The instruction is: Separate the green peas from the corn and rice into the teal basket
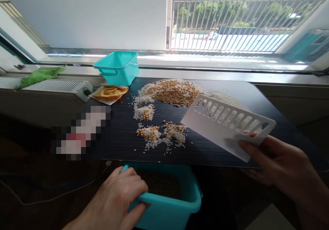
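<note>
My left hand [125, 192] grips the rim of a turquoise plastic bin [167, 206] just below the table's front edge. Inside the bin lies a dark, grainy mass, too dim to name. My right hand [277, 158] pinches one end of a white slotted scraper [218, 130], thumb on its face, and holds it tilted above the table. Behind the scraper spreads a heap of white rice mixed with yellow soybeans [172, 91]. Nearer the front edge are small piles of rice and soybeans [151, 134], with loose grains around them.
The dark tabletop [123, 141] ends just above the held bin. A second turquoise bin [118, 69] stands at the back left, beside a folded orange cloth [110, 93]. A green cloth [42, 75] lies over a radiator [59, 87]. A window with railings runs behind.
</note>
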Tool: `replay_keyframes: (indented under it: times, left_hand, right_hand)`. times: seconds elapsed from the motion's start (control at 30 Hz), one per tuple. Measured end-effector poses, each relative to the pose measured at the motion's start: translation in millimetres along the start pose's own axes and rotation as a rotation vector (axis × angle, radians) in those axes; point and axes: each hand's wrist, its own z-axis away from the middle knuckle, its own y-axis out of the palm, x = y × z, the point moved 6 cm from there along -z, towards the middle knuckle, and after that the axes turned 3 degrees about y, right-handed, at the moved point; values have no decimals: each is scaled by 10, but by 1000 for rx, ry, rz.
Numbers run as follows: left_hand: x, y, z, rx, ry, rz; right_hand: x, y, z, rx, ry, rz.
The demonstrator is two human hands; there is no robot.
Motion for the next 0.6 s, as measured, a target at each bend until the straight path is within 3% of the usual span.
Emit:
replay_keyframes:
  times: [0.1,0.33,0.43,0.6]
  left_hand:
    - [-40,-18,-70,25,46,-34]
    - [9,27,-53,-131,119,15]
    - [6,27,-70,-76,102,13]
    - [-12,-3,-101,26,33,3]
  right_hand:
    - [-33,74,2,22,75,-94]
    - [-8,110,52,72,165,-188]
    - [-14,148,38,172,201,-195]
    - [4,226,20,211,199,-201]
